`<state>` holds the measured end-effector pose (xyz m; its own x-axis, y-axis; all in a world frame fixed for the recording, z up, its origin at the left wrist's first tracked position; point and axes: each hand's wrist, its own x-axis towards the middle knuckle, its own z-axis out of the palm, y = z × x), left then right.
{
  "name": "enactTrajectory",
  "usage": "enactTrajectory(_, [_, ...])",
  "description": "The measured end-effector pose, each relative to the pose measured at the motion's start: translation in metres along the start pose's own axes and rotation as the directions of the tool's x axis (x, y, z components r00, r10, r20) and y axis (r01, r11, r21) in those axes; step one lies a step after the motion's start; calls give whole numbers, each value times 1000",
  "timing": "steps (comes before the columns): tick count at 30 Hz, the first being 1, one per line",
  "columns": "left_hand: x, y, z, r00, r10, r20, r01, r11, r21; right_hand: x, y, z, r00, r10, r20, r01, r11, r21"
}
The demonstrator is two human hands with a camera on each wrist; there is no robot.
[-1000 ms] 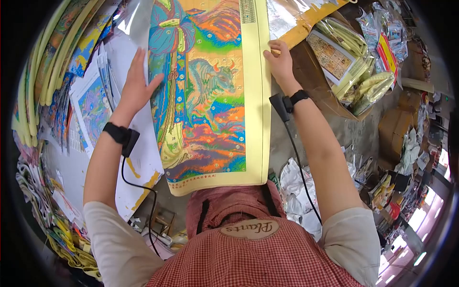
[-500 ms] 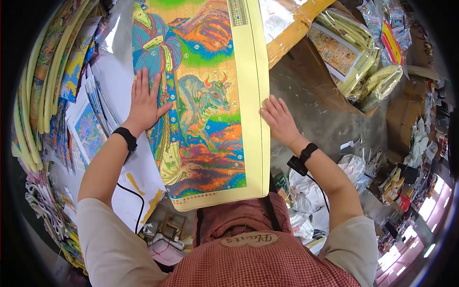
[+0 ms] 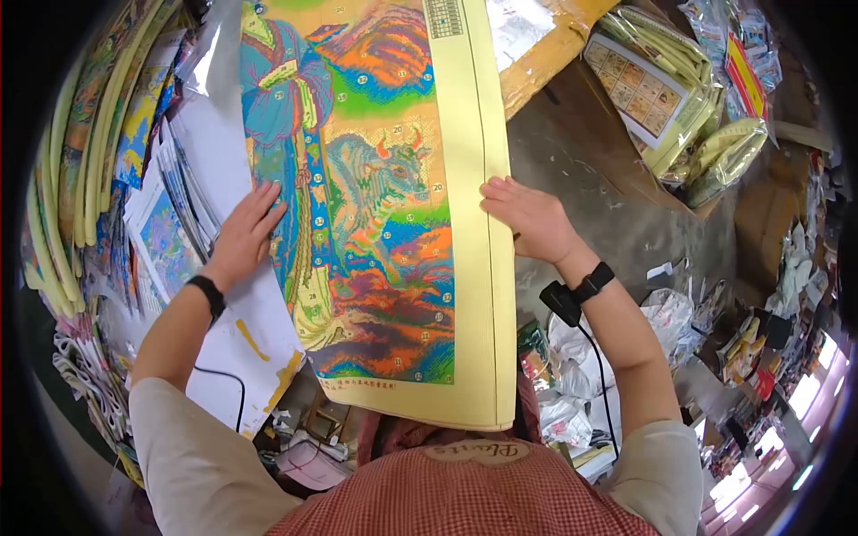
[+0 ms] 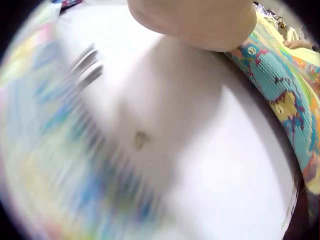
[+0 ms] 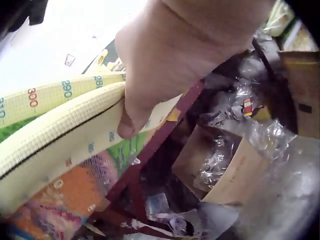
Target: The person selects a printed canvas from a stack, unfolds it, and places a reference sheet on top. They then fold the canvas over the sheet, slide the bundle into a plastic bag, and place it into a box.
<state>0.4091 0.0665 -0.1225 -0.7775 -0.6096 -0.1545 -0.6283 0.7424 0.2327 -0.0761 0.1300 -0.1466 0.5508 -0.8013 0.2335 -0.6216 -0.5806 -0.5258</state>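
A printed cross-stitch canvas with a robed figure, a horned ox and a wide pale yellow border lies lengthwise before me, its near end hanging toward my apron. My right hand pinches its right border, fingers on top; in the right wrist view the thumb presses the outer side of the folded-over edge. At the left edge my left hand rests with fingers lightly bent, fingertips on the printed robe. The left wrist view shows that hand beside the curved canvas edge, its fingers hidden.
White table surface shows left of the canvas, with a stack of printed sheets on it. Rolled canvases lie at far left. On the right stand a box with plastic-wrapped packs and, lower, white plastic bags.
The canvas has slid toward my body. My left hand went from flat on the robe back to the left edge; my right hand moved nearer me and now grips the right border.
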Motion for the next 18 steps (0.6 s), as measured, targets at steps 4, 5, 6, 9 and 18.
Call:
enactTrajectory(4, [-47,28,23,986,-116,-122,102,989,-110,11,1,-9,998,63,-30,-60,992,114])
enactTrajectory(5, [-43,41,17,980,-96,-177,77,991,-110,14,-1,-11,996,82,-25,-78,989,128])
enactTrajectory(6, [-35,58,15,970,-76,-229,51,992,-112,14,-1,-14,995,101,-10,-99,985,142])
enactTrajectory(9, [-23,71,9,960,-105,-258,75,990,-122,23,2,-17,990,136,36,-140,977,160])
enactTrajectory(18, [-23,72,-7,881,-458,-115,287,713,-640,50,2,-57,868,384,315,-451,875,174])
